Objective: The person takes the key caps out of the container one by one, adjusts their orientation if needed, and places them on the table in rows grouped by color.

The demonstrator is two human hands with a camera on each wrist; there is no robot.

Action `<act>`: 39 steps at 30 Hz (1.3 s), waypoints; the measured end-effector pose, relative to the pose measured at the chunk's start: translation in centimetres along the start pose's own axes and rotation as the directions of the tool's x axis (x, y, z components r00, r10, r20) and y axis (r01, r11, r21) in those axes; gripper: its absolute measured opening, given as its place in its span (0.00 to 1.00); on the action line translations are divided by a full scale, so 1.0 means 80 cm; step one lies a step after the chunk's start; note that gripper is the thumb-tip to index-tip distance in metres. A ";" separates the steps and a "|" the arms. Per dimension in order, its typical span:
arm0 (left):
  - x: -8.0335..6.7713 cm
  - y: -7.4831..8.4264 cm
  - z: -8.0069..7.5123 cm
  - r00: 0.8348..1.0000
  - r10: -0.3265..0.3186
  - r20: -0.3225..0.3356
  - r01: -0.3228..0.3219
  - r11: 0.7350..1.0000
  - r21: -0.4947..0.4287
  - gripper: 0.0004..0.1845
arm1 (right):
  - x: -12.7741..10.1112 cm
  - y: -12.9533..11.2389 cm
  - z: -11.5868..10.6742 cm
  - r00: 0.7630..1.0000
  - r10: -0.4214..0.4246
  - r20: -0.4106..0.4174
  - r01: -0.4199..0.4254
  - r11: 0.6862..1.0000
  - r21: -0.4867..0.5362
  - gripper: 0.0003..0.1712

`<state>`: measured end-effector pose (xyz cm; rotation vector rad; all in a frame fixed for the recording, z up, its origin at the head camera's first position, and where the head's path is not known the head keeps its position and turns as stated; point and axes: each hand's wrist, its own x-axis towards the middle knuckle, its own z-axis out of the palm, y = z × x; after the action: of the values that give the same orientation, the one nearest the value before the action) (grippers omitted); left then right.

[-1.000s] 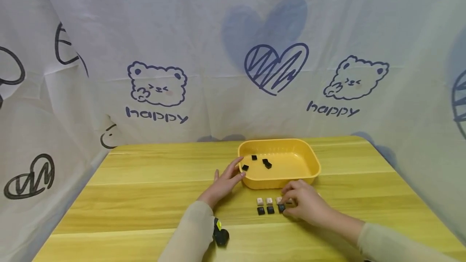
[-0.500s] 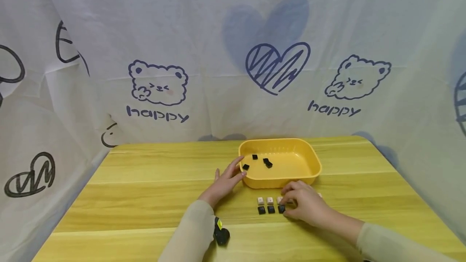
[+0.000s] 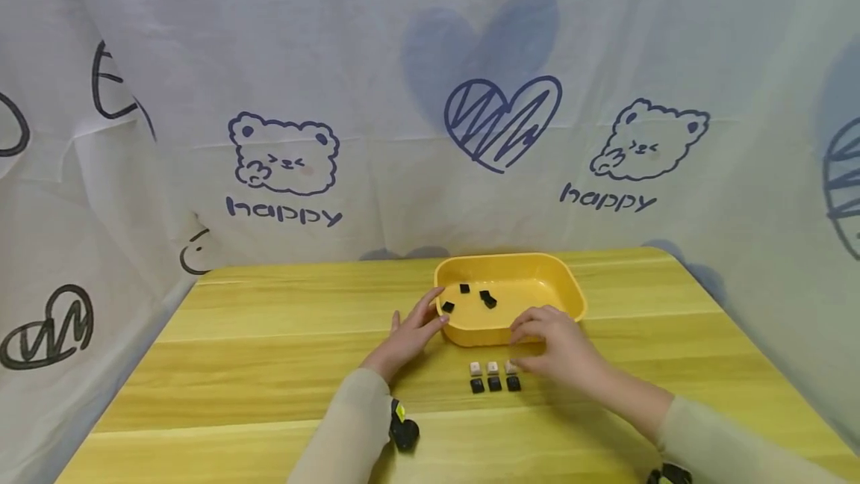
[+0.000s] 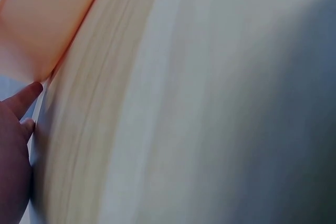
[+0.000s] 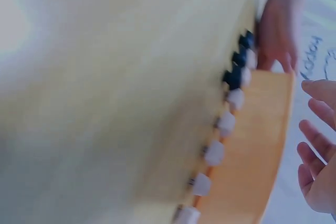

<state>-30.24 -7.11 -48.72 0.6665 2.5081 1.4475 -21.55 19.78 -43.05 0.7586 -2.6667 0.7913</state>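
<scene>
Right hand hovering over near rim of yellow tray — fingers loosely spread, empty; 3 black keycaps just near-left. Left hand flat against tray's left wall.

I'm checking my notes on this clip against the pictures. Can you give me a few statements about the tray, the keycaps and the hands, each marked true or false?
1. The yellow tray holds three black keycaps. True.
2. The left hand touches the tray's left end. True.
3. The right hand rests flat on the table far from the tray. False: it is raised at the tray's near rim, fingers loosely bent, holding nothing visible.
4. Three black keycaps in a row lie on the table in front of the white keycaps. True.
5. The tray is blue. False: it is yellow.
</scene>
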 end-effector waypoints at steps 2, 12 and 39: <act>-0.001 -0.003 -0.002 1.000 -0.008 0.000 0.008 1.000 -0.006 0.32 | 0.013 0.000 -0.002 1.000 0.023 -0.020 -0.023 1.000 0.011 0.11; -0.009 -0.005 -0.006 1.000 -0.013 0.000 0.013 0.999 -0.033 0.32 | 0.063 0.030 0.008 0.992 0.046 0.115 -0.049 0.998 0.029 0.11; 0.002 -0.001 0.001 1.000 0.003 -0.006 -0.003 1.000 -0.010 0.34 | 0.134 0.086 0.038 0.915 0.109 0.389 -0.118 0.993 0.001 0.18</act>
<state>-30.39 -7.01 -48.81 0.6659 2.5037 1.4638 -34.50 18.62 -44.46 0.8500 -3.0851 0.7693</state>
